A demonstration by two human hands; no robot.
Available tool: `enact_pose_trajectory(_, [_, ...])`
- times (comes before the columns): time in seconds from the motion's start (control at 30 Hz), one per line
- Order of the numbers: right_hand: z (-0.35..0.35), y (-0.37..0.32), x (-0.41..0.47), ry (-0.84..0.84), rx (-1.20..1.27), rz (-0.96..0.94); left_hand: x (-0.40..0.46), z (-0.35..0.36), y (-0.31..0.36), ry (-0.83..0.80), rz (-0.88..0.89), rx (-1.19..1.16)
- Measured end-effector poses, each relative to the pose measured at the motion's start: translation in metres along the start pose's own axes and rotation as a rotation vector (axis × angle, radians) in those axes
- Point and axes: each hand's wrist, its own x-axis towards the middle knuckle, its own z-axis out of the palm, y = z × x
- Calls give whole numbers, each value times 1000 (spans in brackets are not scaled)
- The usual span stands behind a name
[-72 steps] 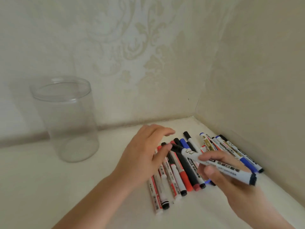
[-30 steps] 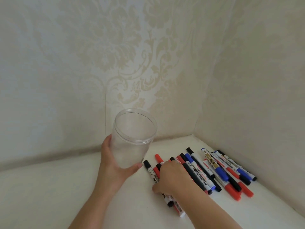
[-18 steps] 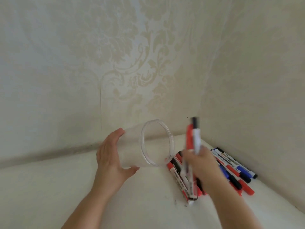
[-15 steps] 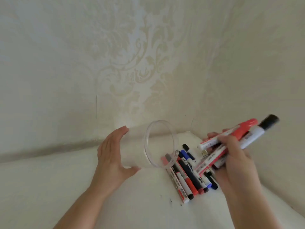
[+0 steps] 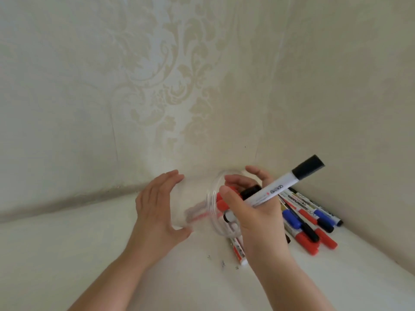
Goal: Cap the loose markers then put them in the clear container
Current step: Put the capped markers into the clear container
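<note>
Head view: a person's left hand (image 5: 157, 212) wraps around a clear container (image 5: 197, 205), tipped on its side above a pale bench (image 5: 67, 254), its open mouth facing the right hand (image 5: 253, 212). The right hand grips a bunch of markers (image 5: 226, 205) at that mouth, red and black caps at the rim. One black-capped marker (image 5: 283, 187) angles up and away over its knuckles. To the right of that hand, more markers (image 5: 307, 223) with red, blue and black caps lie on the bench in the wall corner. One red marker (image 5: 238, 250) lies just below the container.
</note>
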Motion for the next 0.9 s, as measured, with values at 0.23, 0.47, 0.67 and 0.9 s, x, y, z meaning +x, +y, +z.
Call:
enact_pose_trajectory(0.23, [-1,3,6,19,-298,-100,0,-1,4,60,-73,-61])
enact_pose_trajectory(0.47, [7,-5,16,5,-533,-174,-1,-9,11,103,-213,-157])
enact_pose_trajectory(0.67, [4,-23,21,50,-408,-373,-5,-12,8,45,-185,-177])
enact_pose_trajectory(0.9, [-42,-9,31,-104,-806,-203,-4,-13,0,74,-199,-248])
